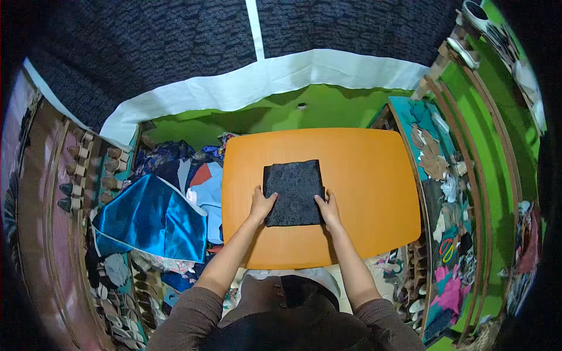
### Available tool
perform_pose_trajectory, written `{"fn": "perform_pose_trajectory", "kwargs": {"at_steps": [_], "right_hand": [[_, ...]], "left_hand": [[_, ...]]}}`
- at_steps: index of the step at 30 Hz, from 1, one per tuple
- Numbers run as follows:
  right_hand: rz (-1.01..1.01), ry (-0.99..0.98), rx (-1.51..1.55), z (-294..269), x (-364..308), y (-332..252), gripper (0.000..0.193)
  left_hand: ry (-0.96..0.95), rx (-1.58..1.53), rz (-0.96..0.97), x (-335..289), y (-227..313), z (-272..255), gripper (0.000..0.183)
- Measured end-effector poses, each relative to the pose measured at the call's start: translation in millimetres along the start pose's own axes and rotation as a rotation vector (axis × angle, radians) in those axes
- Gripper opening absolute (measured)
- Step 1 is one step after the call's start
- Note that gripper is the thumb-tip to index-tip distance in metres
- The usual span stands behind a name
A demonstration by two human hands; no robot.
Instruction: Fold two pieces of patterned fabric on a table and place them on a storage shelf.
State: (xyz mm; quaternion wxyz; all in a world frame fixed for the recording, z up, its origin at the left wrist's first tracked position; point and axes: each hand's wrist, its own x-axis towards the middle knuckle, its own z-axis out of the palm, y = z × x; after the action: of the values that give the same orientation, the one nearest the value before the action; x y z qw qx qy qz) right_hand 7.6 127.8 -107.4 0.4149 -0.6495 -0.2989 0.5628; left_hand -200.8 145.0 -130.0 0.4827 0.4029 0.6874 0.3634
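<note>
A folded black patterned cloth (293,193) lies on the orange table (369,193), squared into a flat, nearly rectangular bundle. My left hand (263,203) grips its left edge, thumb on top and fingers along the side. At the right edge my right hand (328,207) holds it the same way. The fingers under and behind the cloth's sides are partly hidden.
Left of the table, shiny blue fabric (155,219) lies over a heap of clothes. Shoes (73,169) line racks on the left. A teal shelf (404,111) with cloth scraps and yellow-red-handled scissors (447,250) runs along the right. A dark curtain (175,47) hangs at the back.
</note>
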Motion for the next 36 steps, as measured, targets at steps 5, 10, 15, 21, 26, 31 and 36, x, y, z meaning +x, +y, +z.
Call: {"fn": "perform_pose_trajectory", "kwargs": {"at_steps": [5,10,15,21,26,31,36], "right_hand": [[0.032,0.015,-0.106,-8.1,-13.2,14.9,0.062],[0.104,0.027,0.025,-26.9,-37.6,43.8,0.052],[0.035,0.173,0.179,-53.6,-79.2,59.9,0.048],[-0.193,0.382,0.350,-125.0,-138.0,90.9,0.039],[-0.300,0.559,0.325,-203.0,-197.8,92.6,0.040],[-0.400,0.784,0.319,-295.2,-255.7,89.7,0.040],[-0.607,0.880,0.172,-391.1,-307.5,61.9,0.038]], "left_hand": [[-0.365,-0.127,-0.268,-13.3,14.4,-9.0,0.049],[-0.610,-0.233,-0.447,-32.1,16.2,-20.6,0.046],[-0.830,-0.367,-0.605,-48.6,7.8,4.4,0.045],[-1.086,-0.259,-0.575,-93.8,28.5,72.9,0.049],[-1.256,-0.204,-0.549,-146.4,54.4,152.7,0.046],[-1.335,-0.228,-0.134,-229.7,91.0,245.8,0.047],[-1.396,-0.221,0.151,-306.8,141.2,324.4,0.044]]}}
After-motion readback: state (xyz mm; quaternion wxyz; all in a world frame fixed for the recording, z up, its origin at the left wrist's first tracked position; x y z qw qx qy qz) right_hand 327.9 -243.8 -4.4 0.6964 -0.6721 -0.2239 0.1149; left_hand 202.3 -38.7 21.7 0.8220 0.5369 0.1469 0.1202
